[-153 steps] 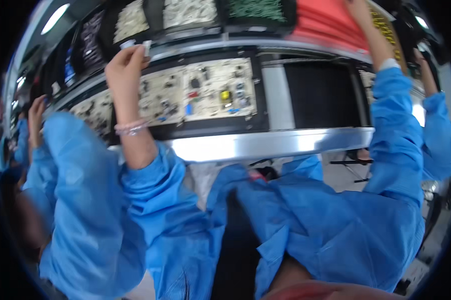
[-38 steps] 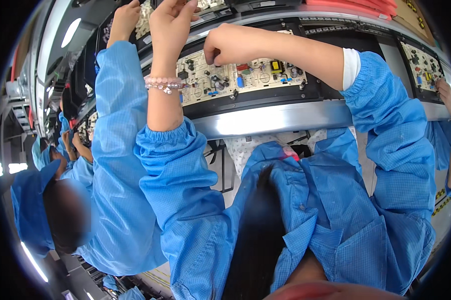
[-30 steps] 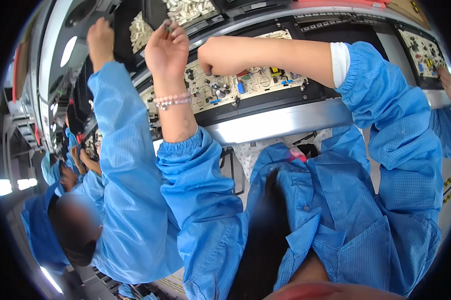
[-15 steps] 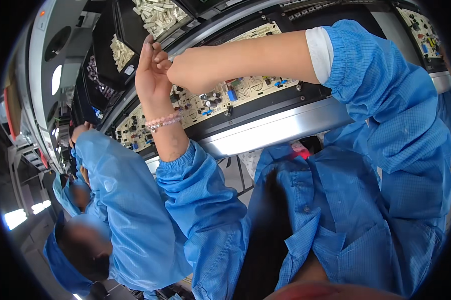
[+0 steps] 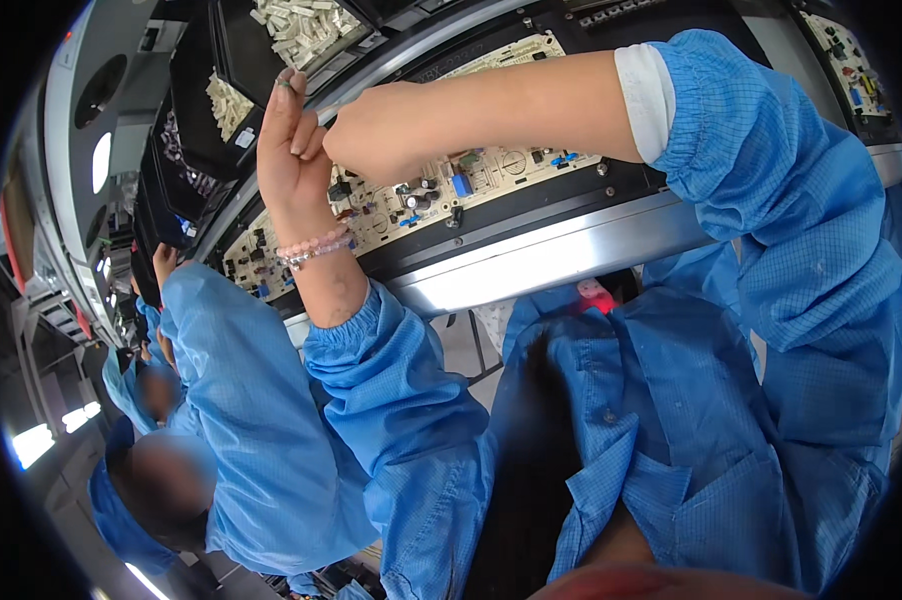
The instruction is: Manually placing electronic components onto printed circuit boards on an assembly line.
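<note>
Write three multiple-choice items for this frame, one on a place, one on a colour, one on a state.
1. Where is the right hand relative to the left hand?
A. Pressed close against its palm side
B. Far apart, down by the lap
C. Behind the person's back

2. What colour are the sleeves of the person's coat?
A. White
B. Blue
C. Green

3. How is the left hand posed?
A. Clenched in a fist
B. Fingers stretched upward, palm toward the right hand
C. Flat on the circuit board

Answers: 1 A, the closed right hand meets the left palm above the circuit board. 2 B, both sleeves are blue. 3 B, the fingers point up toward the bins of white parts, with a bead bracelet at the wrist.
</note>
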Tool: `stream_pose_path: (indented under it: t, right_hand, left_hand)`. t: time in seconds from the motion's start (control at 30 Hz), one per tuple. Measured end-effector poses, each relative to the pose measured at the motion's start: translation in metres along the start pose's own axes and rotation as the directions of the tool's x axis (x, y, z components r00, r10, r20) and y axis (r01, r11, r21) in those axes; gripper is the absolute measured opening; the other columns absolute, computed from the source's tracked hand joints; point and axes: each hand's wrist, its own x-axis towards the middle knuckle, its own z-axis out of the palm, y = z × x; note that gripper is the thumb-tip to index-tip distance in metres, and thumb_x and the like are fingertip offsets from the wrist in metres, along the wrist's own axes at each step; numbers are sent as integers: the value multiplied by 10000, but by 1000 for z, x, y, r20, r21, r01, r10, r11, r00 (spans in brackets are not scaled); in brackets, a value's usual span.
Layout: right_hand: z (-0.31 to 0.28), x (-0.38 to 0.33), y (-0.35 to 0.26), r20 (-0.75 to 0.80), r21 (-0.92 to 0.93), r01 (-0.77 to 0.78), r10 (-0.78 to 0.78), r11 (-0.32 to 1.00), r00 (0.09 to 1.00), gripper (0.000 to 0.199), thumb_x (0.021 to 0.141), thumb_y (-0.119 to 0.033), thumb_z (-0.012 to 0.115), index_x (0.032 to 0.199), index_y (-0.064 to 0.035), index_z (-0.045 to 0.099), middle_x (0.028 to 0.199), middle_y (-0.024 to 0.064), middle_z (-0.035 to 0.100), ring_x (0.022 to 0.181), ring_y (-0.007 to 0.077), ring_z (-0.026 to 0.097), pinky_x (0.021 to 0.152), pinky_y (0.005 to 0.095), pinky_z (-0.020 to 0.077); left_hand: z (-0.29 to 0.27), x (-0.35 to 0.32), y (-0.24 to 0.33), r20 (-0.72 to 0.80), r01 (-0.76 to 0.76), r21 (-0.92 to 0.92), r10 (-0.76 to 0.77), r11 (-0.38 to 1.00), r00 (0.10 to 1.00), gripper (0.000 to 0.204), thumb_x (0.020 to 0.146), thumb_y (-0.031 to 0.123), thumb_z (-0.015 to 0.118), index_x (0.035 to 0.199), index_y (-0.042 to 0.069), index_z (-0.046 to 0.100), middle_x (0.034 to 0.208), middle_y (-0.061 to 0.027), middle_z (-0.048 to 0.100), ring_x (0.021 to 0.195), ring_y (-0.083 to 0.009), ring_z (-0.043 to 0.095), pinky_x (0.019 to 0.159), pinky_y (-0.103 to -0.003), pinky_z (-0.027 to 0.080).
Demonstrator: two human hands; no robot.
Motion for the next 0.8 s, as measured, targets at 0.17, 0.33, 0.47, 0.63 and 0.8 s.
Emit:
stream_pose_path:
  t: [0.17, 0.33, 0.47, 0.63, 0.8]
  right_hand:
    - [5, 0, 19, 113, 107, -66, 54, 992, 992, 100, 686, -99, 620, 707, -39, 697, 708, 141, 670, 707, 310, 657, 629, 407, 524]
    - [9, -15, 22, 58, 187, -50, 39, 981, 998, 109, 709, -104, 637, 735, -26, 708, 720, 139, 681, 693, 293, 661, 625, 389, 528]
    - [4, -28, 20, 113, 369, -160, 126, 916, 986, 153, 741, -123, 655, 822, -11, 720, 795, 146, 698, 756, 260, 679, 669, 370, 535]
    - [-33, -86, 23, -218, 264, -11, 70, 965, 973, 324, 819, -172, 651, 1102, -15, 650, 947, 116, 691, 841, 177, 655, 760, 323, 519]
    - [-107, -168, 94, -505, 94, -116, 147, 989, 850, 240, 832, -181, 618, 983, 3, 654, 872, 157, 680, 779, 248, 654, 732, 339, 511]
  left_hand:
    - [26, -9, -3, -63, -29, 27, 30, 999, 998, 289, 960, 132, 529, 1212, -9, 523, 1066, -74, 613, 490, -11, 335, 426, -147, 280]
    - [38, -18, -1, -57, -39, 170, 49, 985, 997, 357, 952, 100, 534, 1280, -32, 488, 1058, -94, 613, 491, -23, 329, 435, -166, 278]
    - [50, -27, 0, -151, -62, 385, 130, 921, 980, 303, 926, 72, 571, 1201, -54, 571, 955, -104, 662, 484, -27, 351, 433, -167, 282]
    - [34, -70, 23, -192, 37, 819, 213, 573, 958, 221, 898, 59, 600, 1100, 9, 676, 725, 2, 645, 478, -3, 372, 425, -166, 259]
    - [18, -103, 30, -252, 199, 932, 148, 303, 956, 228, 862, 80, 647, 1079, 25, 692, 685, 38, 611, 517, 6, 400, 443, -178, 273]
